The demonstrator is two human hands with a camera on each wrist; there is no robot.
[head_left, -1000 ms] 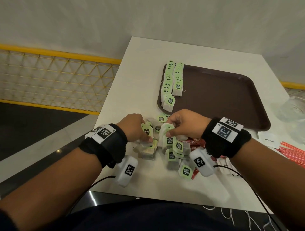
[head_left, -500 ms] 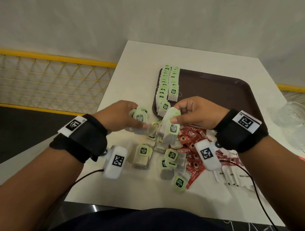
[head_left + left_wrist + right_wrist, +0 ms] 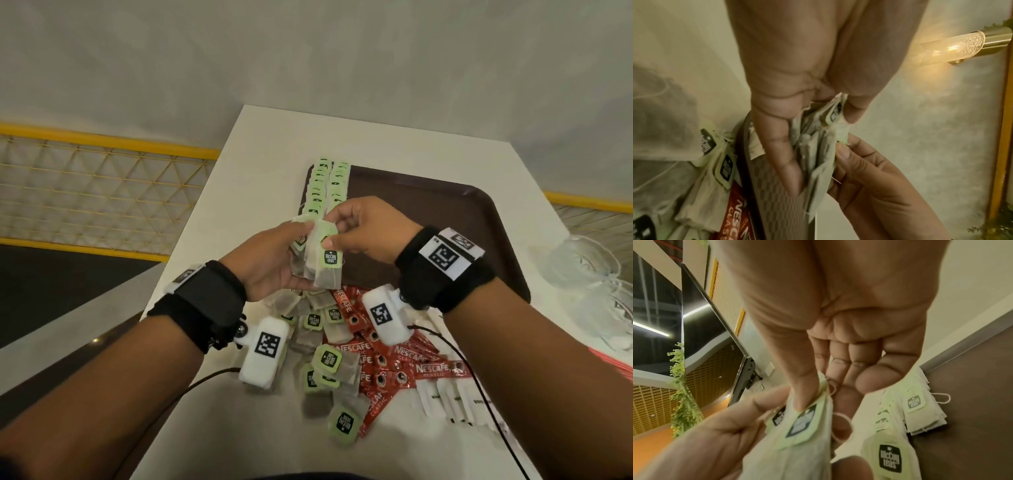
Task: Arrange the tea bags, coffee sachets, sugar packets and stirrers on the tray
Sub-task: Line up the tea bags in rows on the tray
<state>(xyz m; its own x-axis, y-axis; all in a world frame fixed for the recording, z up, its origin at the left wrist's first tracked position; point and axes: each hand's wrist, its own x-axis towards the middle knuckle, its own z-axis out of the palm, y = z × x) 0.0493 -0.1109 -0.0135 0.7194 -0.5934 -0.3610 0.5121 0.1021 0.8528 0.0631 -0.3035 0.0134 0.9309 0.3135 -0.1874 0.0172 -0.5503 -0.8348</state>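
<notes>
Loose tea bags (image 3: pixel 325 363), coffee sachets (image 3: pixel 394 359) and sugar packets (image 3: pixel 452 397) lie nearest. Above them, left hand (image 3: pixel 274 263) and right hand (image 3: pixel 370 229) pinch a tea-bag bundle (image 3: pixel 320 260). Next, probably, it joins the rows (image 3: pixel 327 185) on the tray (image 3: pixel 462 212).

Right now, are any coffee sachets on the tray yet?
No, the red coffee sachets all lie on the table; the tray holds only tea bags.
</notes>
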